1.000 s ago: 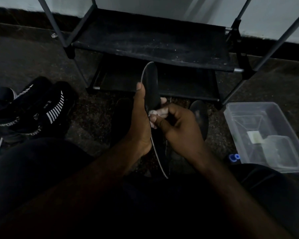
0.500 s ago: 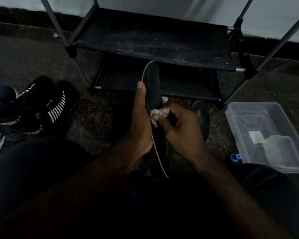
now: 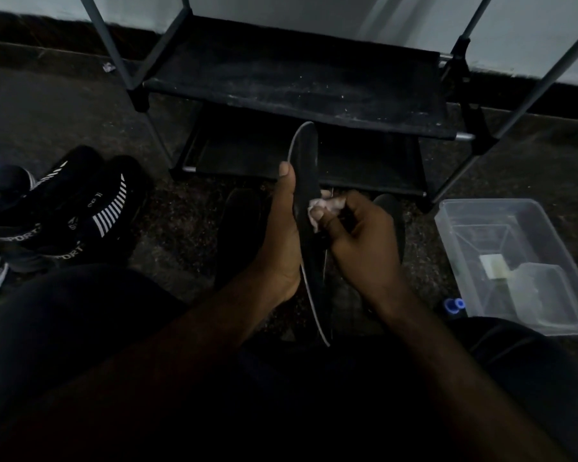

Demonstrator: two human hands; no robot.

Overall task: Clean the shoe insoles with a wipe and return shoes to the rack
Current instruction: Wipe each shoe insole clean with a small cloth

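My left hand [image 3: 281,235] holds a black insole [image 3: 306,168] upright on its edge, thumb along its left side. A small white wipe [image 3: 326,208] is pinched in my right hand [image 3: 361,241] and pressed against the insole's middle. Two dark shoes lie on the floor behind my hands, one to the left [image 3: 239,228] and one to the right [image 3: 392,215], both partly hidden. The black shoe rack [image 3: 294,85] stands just beyond, its two visible shelves bare.
A pair of black sport shoes with white stripes [image 3: 80,215] sits on the floor at the left, with more shoes at the left edge. A clear plastic box [image 3: 514,261] holding a smaller container is at the right. A blue cap [image 3: 454,305] lies beside it.
My right hand with the wipe has shifted slightly along the insole's middle. The insole stays upright in my left hand.
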